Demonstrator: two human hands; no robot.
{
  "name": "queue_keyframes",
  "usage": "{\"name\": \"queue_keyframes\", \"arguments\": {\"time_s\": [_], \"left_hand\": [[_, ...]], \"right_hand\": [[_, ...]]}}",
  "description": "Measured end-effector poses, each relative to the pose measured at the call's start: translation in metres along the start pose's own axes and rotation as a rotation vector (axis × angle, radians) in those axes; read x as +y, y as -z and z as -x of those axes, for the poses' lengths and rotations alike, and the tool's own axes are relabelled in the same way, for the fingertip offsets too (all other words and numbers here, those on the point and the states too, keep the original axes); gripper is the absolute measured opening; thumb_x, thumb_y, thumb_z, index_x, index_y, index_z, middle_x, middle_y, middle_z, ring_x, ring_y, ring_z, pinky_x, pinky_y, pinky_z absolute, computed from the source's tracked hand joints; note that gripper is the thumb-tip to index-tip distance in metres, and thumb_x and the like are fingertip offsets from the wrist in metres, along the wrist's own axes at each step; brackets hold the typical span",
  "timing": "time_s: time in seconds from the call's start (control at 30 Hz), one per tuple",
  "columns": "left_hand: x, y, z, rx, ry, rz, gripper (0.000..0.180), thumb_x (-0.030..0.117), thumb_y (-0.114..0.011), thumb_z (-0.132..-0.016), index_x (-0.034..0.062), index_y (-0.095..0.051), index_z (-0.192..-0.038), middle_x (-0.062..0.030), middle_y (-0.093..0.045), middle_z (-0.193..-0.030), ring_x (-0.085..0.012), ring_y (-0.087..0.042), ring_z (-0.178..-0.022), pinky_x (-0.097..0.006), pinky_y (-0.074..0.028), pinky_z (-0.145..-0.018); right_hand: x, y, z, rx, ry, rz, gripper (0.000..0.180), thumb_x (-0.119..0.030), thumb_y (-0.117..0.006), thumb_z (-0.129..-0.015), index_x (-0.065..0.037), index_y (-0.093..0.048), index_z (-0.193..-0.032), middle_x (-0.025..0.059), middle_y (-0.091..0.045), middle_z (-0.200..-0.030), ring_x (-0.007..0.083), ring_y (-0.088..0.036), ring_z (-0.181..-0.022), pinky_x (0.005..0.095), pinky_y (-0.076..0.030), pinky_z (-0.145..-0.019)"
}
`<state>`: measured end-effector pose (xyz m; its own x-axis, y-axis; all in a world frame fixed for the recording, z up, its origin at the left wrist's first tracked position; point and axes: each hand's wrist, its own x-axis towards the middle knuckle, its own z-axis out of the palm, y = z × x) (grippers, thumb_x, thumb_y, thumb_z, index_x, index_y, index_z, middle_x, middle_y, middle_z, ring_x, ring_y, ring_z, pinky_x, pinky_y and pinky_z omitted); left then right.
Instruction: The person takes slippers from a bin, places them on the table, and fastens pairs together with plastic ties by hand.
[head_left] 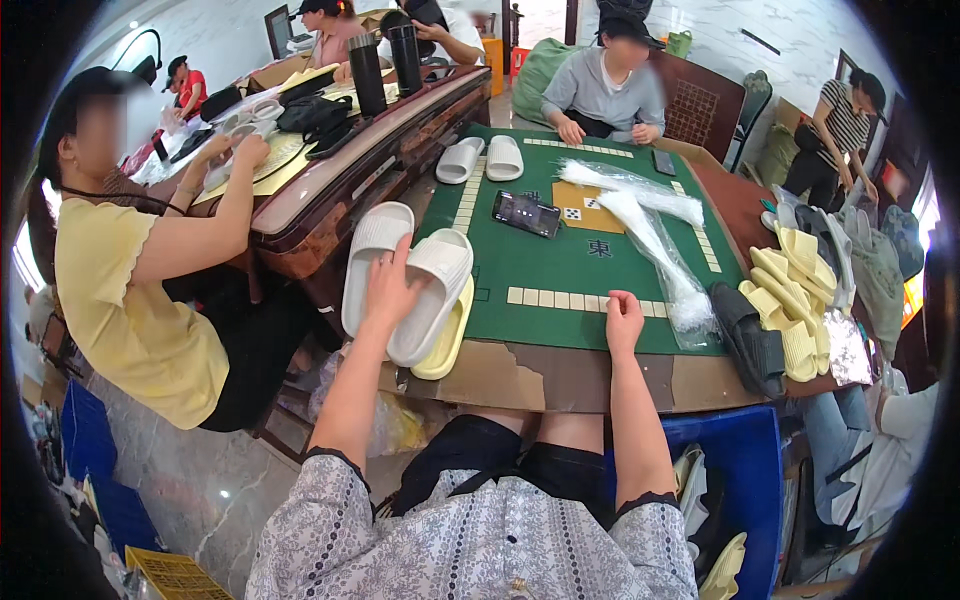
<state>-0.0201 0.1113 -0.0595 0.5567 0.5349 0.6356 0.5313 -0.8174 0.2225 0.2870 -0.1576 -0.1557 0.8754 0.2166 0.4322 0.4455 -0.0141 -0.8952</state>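
Note:
My left hand (391, 287) is closed at the inner edges of a pair of off-white slide sandals, one on the left (368, 262) and one on the right (432, 300). Under the right one shows a pale yellow slide (448, 345). The pair lies at the left edge of a green table mat (500, 335). Over the mat's near edge, my right hand (625, 322) has its fingers curled together in a pinch. Anything between them is too small to make out. Clear plastic packs of thin white strips, one long pack (665, 265) and one shorter pack (640, 195), lie on the mat.
Two white slides (461, 160) sit at the mat's far left, near a phone (525, 214). Yellow slides (795, 290) and a black slide (748, 340) pile up at right. A blue crate (765, 450) with footwear stands below. Co-workers sit left and opposite.

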Motion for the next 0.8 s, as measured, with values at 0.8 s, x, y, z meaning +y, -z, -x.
{"name": "queue_keyframes", "arguments": {"time_s": [0.8], "left_hand": [[-0.030, 0.018, 0.045, -0.024, 0.368, 0.275, 0.066, 0.008, -0.064, -0.085, 0.0023, -0.034, -0.144, -0.0275, -0.050, -0.133, -0.0409, -0.049, -0.123, -0.044, -0.038, -0.103]], "right_hand": [[-0.022, 0.007, 0.005, 0.048, 0.007, 0.066, 0.011, -0.013, -0.060, -0.083, -0.005, -0.067, -0.088, 0.0095, -0.066, -0.075, 0.0192, -0.062, -0.064, 0.0321, -0.049, -0.061]]}}
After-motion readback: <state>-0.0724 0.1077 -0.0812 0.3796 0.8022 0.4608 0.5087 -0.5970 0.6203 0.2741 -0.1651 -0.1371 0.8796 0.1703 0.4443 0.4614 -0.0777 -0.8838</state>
